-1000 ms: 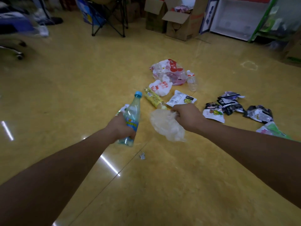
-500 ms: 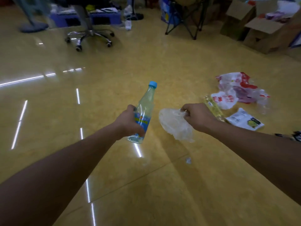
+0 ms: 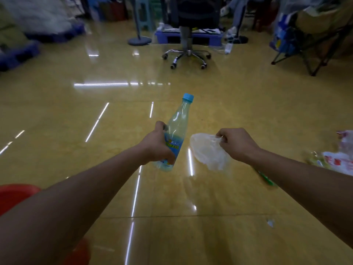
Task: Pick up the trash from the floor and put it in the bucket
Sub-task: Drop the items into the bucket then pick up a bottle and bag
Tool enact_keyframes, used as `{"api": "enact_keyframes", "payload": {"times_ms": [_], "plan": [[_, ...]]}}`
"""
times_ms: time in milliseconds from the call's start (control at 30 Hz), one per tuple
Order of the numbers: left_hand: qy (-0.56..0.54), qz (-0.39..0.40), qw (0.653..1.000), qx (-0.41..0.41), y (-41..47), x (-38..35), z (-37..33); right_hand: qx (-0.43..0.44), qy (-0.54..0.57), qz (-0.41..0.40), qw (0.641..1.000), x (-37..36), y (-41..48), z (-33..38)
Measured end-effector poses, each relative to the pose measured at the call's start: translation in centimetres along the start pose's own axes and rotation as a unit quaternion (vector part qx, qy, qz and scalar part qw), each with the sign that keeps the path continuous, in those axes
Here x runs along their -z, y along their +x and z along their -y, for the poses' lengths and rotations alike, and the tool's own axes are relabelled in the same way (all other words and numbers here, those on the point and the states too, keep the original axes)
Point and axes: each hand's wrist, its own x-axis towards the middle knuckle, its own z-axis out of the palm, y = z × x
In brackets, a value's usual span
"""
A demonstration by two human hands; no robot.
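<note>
My left hand (image 3: 157,144) grips a clear plastic bottle (image 3: 176,127) with a blue cap and a blue-yellow label, held tilted with the cap pointing away. My right hand (image 3: 236,143) pinches a crumpled clear plastic bag (image 3: 208,153) that hangs to its left. Both are held out over the yellow floor. A red bucket (image 3: 15,194) shows at the lower left edge, mostly hidden behind my left forearm. More trash lies at the right edge: a white and red bag (image 3: 340,161) and a yellow wrapper (image 3: 315,158).
An office chair (image 3: 188,54) on castors stands ahead. A fan stand (image 3: 139,40) is left of it and a blue pallet (image 3: 191,36) behind. A folding chair (image 3: 309,52) stands at the far right. A small scrap (image 3: 270,223) lies on the floor at the lower right.
My view has swung left: the trash pile slid to the right edge and the red bucket came into view at lower left. Both hands still hold the bottle and the bag.
</note>
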Motion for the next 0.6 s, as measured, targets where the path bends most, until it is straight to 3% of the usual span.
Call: {"api": "enact_keyframes", "payload": {"times_ms": [200, 600], "plan": [[0.006, -0.043, 0.999, 0.025, -3.8, 6.5, 2.3, 0.074, 0.014, 0.026, 0.997, -1.1, 0.6, 7.3], [0.028, -0.207, 0.975, 0.077, -16.9, 18.1, 7.6, 0.202, 0.039, 0.061, 0.977, -1.3, 0.3, 21.3]]}}
